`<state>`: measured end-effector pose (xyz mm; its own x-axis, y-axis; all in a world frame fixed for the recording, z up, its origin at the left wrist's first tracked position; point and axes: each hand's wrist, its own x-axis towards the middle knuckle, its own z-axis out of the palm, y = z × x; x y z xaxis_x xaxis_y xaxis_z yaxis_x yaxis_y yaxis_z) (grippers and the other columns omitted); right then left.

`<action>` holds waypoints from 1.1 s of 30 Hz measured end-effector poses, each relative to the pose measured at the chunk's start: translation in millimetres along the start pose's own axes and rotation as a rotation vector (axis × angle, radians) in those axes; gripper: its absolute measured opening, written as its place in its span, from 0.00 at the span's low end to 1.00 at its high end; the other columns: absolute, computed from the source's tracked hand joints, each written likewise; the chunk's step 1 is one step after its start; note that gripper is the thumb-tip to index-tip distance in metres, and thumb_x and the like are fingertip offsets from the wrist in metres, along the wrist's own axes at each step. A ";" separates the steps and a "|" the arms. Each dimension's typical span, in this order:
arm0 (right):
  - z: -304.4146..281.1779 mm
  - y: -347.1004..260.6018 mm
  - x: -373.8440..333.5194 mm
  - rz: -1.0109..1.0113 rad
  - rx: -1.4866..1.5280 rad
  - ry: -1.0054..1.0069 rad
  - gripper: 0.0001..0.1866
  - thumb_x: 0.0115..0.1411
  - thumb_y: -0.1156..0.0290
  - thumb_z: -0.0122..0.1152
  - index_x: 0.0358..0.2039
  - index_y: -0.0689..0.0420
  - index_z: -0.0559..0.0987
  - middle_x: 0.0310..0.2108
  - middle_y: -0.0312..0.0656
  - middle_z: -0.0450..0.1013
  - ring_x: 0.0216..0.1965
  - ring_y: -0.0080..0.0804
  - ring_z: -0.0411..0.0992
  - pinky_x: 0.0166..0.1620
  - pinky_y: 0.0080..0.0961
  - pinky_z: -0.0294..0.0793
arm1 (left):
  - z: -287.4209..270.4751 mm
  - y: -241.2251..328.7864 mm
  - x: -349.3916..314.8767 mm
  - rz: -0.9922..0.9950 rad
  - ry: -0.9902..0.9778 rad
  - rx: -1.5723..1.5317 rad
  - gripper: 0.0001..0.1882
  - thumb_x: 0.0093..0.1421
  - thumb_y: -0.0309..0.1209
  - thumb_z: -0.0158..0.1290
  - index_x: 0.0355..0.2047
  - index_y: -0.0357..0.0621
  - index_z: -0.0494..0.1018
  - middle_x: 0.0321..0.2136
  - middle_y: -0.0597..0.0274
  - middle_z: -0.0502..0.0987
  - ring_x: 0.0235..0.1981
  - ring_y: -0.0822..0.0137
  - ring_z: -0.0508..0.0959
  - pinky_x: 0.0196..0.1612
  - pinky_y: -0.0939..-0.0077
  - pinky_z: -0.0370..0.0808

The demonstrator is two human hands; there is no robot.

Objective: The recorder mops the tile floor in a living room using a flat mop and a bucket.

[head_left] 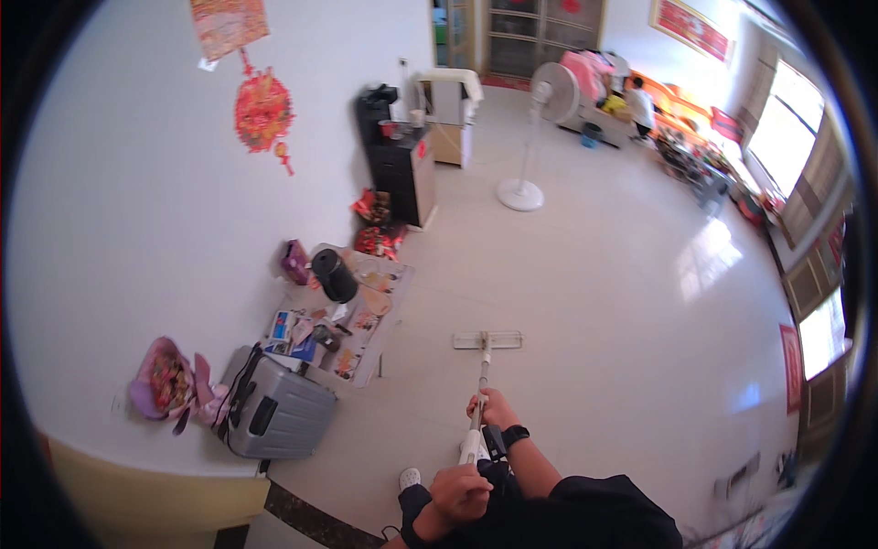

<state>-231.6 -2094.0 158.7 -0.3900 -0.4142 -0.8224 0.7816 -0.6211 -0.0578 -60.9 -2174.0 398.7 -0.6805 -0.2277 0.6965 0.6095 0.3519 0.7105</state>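
A flat mop with a wide rectangular head (pixel 503 340) rests on the pale glossy floor ahead of me. Its silver and white pole (pixel 483 373) slants back toward my body. My right hand (pixel 494 409), with a dark watch at the wrist, is wrapped around the pole partway down. Closer to my body, my left hand (pixel 460 494) is closed around the white upper part of the handle, with a black band at that wrist. One of my white shoes (pixel 410 478) shows to the left of the handle.
A low table (pixel 370 361) with a black flask and clutter stands left, beside a grey suitcase (pixel 283 412) and a bouquet (pixel 169 380). Farther off are a black cabinet (pixel 389 178) and a white standing fan (pixel 521 194). A person (pixel 640 108) is near an orange sofa.
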 end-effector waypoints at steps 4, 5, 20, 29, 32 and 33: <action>9.5 20.2 -50.2 -0.052 -0.024 -0.067 0.13 0.56 0.65 0.38 0.35 0.63 0.62 0.25 0.44 0.65 0.26 0.34 0.65 0.31 0.29 0.68 | -18.3 -12.5 8.0 0.013 -0.350 -0.253 0.09 0.40 0.18 0.50 0.23 0.42 0.67 0.13 0.62 0.65 0.14 0.64 0.69 0.16 0.75 0.65; 10.8 31.8 -66.5 -0.074 -0.009 -0.047 0.13 0.56 0.65 0.38 0.35 0.63 0.62 0.25 0.44 0.65 0.26 0.34 0.65 0.31 0.29 0.68 | -24.8 -16.3 9.6 0.025 -0.435 -0.296 0.09 0.40 0.19 0.51 0.23 0.43 0.67 0.15 0.62 0.66 0.16 0.63 0.69 0.17 0.74 0.66; -47.5 185.6 -295.7 -0.430 -0.443 0.216 0.26 0.61 0.52 0.29 0.48 0.59 0.64 0.38 0.40 0.69 0.37 0.26 0.69 0.43 0.24 0.68 | -14.0 -41.0 -65.4 0.283 -1.104 -0.745 0.10 0.36 0.26 0.53 0.20 0.43 0.65 0.16 0.61 0.70 0.23 0.59 0.73 0.25 0.68 0.69; -71.6 283.8 -296.0 -0.927 -1.102 1.154 0.19 0.49 0.69 0.58 0.41 0.63 0.68 0.31 0.44 0.69 0.29 0.30 0.70 0.33 0.24 0.69 | 22.6 -58.7 -138.1 0.433 -1.602 -0.535 0.10 0.34 0.32 0.54 0.19 0.45 0.67 0.15 0.58 0.71 0.20 0.54 0.73 0.24 0.64 0.69; -75.7 282.1 -271.5 -0.916 -0.791 1.231 0.13 0.46 0.69 0.60 0.30 0.63 0.74 0.27 0.43 0.71 0.29 0.29 0.68 0.37 0.24 0.65 | 21.3 -57.6 -165.6 0.364 -1.694 -0.540 0.08 0.38 0.33 0.51 0.20 0.44 0.70 0.16 0.53 0.72 0.23 0.52 0.74 0.27 0.62 0.70; -81.0 284.5 -267.1 -0.902 -0.782 1.229 0.13 0.46 0.69 0.60 0.30 0.63 0.74 0.27 0.43 0.71 0.29 0.29 0.68 0.37 0.24 0.65 | 20.5 -59.6 -167.9 0.354 -1.708 -0.542 0.08 0.38 0.33 0.51 0.20 0.44 0.70 0.16 0.53 0.72 0.23 0.52 0.74 0.27 0.62 0.70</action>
<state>134.3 -2106.2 316.0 -0.5247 0.8061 -0.2737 0.7210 0.2499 -0.6463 8.7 -2138.2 237.4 0.0847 0.9767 0.1971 0.6138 -0.2069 0.7618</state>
